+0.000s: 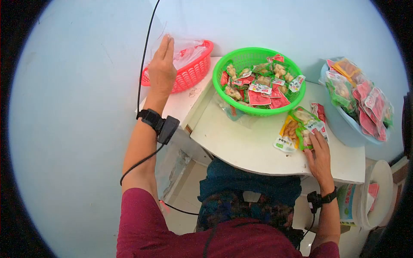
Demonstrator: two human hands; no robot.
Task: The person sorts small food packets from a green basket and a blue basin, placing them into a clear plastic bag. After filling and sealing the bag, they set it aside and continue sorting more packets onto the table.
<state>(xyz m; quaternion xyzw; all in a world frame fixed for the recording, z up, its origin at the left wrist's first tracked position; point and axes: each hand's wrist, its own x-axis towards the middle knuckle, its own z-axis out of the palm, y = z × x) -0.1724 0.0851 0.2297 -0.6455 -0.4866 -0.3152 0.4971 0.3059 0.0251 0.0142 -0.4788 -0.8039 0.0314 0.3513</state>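
My left hand (162,66) is raised at the red basket (191,73), its fingers pressed together on what looks like a clear plastic bag (187,53). More thin clear plastic lies in that basket. On the white table, my right hand (319,157) has its thumb and fingers on a small group of sealed food packets. A green packet (304,139) lies under its fingertips. A yellow packet (289,131) with brown pieces is to its left, and a red packet (318,111) is behind. The undersides of these packets are hidden.
A green basket (223,96) full of red and green packets stands at the back of the table (241,139). A light blue tub (344,124) heaped with packets is at right. Below it stands a white bucket (383,189). Black cables run from both wrist straps.
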